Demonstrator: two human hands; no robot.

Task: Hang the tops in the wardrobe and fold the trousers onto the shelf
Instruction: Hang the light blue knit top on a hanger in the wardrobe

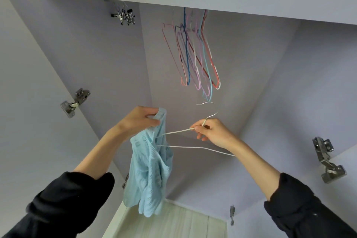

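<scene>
Light blue knit top (148,172) hangs in mid-air inside the open wardrobe, approx centre of view, bunched and drooping down twd the pale wood floor (173,224) of the wardrobe w/o touching it as far as can be seen. Its upper edge is pinched in the left hand (139,120), fingers and thumb curled round a fold of the fabric. One arm of a white wire hanger (193,148) runs into the top's upper part; the other arm sticks out to the right, passing under the right wrist. Right hand (211,131) grips the hanger at the neck just below the hook, thumb and forefinger closed on the wire, other fingers loosely curled beneath. Hook points up, free of any rail.

Both sleeves (63,205) black, pushed back to the forearms.

Above & behind the hands: a bunch of empty coloured hangers (195,54) – red, blue, pink, teal, white – hanging close together from the top of the wardrobe, rail itself hidden by the front panel. Upper left, a cluster of metal clips (124,15) hangs near the top corner. Wardrobe walls (251,63) pale lilac. Metal door hinges show at left (75,102) and right (326,160), plus a smaller one lower right (231,214).
</scene>
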